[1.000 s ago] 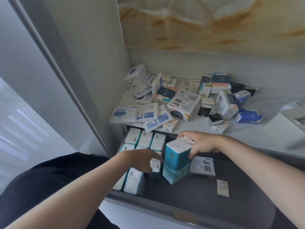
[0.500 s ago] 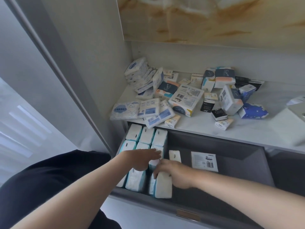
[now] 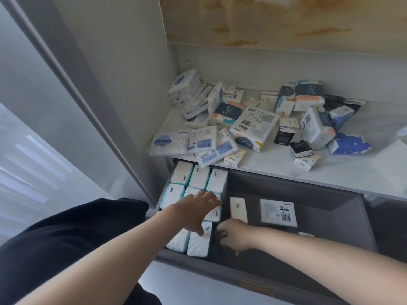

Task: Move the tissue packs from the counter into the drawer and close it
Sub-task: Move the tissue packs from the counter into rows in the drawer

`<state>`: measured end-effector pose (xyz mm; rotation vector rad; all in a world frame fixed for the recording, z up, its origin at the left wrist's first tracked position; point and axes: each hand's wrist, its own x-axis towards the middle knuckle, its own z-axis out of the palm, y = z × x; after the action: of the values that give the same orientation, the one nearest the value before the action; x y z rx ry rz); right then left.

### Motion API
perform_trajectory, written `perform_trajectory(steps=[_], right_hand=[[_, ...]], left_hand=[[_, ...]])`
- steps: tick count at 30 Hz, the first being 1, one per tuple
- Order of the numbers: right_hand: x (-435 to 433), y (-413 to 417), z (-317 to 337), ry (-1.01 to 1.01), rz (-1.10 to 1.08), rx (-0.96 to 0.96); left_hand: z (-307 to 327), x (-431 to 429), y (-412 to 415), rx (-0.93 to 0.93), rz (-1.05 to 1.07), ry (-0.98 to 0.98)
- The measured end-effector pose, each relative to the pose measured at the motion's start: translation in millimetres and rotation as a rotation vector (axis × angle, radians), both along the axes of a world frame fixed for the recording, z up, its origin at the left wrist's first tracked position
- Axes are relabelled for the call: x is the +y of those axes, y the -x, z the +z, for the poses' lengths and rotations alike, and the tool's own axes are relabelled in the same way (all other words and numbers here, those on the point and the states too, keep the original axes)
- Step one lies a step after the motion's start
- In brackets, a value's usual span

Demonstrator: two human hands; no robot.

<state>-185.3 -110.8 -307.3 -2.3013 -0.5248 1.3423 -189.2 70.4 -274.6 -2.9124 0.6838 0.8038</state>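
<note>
This looks like a home storage nook where I stand. At twelve o'clock a pale marble-look counter (image 3: 343, 172) sits in a grey built-in cabinet, backed by a cream and amber stone-patterned panel (image 3: 286, 20). A grey pull-out drawer (image 3: 308, 194) opens below it at six o'clock. Household tissue packs (image 3: 253, 128) lie heaped across the counter.

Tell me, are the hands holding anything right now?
Nothing is clearly held. The left hand lies flat on the white tissue packs in the drawer. The right hand is curled low beside them, with nothing visible in it.
</note>
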Motion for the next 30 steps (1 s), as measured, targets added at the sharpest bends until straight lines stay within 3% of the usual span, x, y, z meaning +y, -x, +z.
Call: perform_trajectory(steps=[2,5,7,9,12,15,19,22,26,30], right_hand=[[0,-9,5,0.08,0.059,-0.178],[-1,-25,15,0.11,-0.065,-0.6],[0,-35,17,0.106,-0.142,-0.756],[-2,-44,14,0.234,-0.185,-0.697],[-10,-49,-4,0.429,-0.198,-0.451],[-18,-51,-19,0.334,-0.173,-0.374],[-18,-61,-16,0.248,-0.006,-0.579],[-23,-77,-19,0.184,-0.119,-0.637],[-35,-90,-28,-0.02,-0.337,-0.517],[-50,-85,-31,-0.071,-0.346,-0.442]], left_hand=[[1,-4,-5,-0.017,-0.005,-0.003],[7,-12,-15,-0.041,0.044,0.042],[10,-18,-23,-0.12,0.065,0.073],[9,-23,-29,-0.189,0.063,0.083],[-1,-27,-34,-0.176,0.073,0.026],[-5,-28,-40,-0.132,0.111,-0.01],[-3,-32,-50,-0.107,0.114,-0.022],[-5,-35,-51,-0.154,0.067,-0.028],[-9,-44,-55,-0.207,-0.011,0.061],[-10,-56,-63,-0.162,-0.078,0.053]])
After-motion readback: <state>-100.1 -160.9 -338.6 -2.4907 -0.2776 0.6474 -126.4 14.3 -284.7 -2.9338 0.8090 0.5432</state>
